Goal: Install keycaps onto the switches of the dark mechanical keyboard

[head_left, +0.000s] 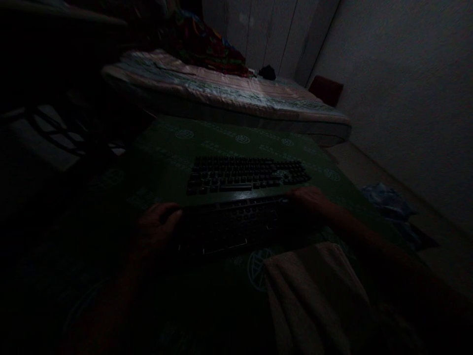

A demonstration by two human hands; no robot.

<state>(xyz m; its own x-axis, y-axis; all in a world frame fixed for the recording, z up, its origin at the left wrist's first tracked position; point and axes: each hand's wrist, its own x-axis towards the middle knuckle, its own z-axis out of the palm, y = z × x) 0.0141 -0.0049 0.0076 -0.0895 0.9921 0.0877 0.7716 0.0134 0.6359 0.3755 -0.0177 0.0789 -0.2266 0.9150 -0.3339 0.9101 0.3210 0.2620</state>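
A dark keyboard base (225, 229) with its keycaps off lies in front of me on the green sheet. At its left end is my left hand (157, 224), thumb and fingers closed around the edge. My right hand (305, 197) is closed at the upper right corner of the base; its fingertips are partly lost in the dark. Just beyond the base, loose black keycaps (236, 173) sit in rows in a keyboard layout, with a gap toward the right.
The green printed sheet (242, 130) covers the work surface. A folded tan cloth (318, 291) lies at the near right. Behind stands a bed with a striped mattress (229, 88). A spoked wheel (55, 130) is at left, and a bluish bundle (388, 199) lies on the floor at right.
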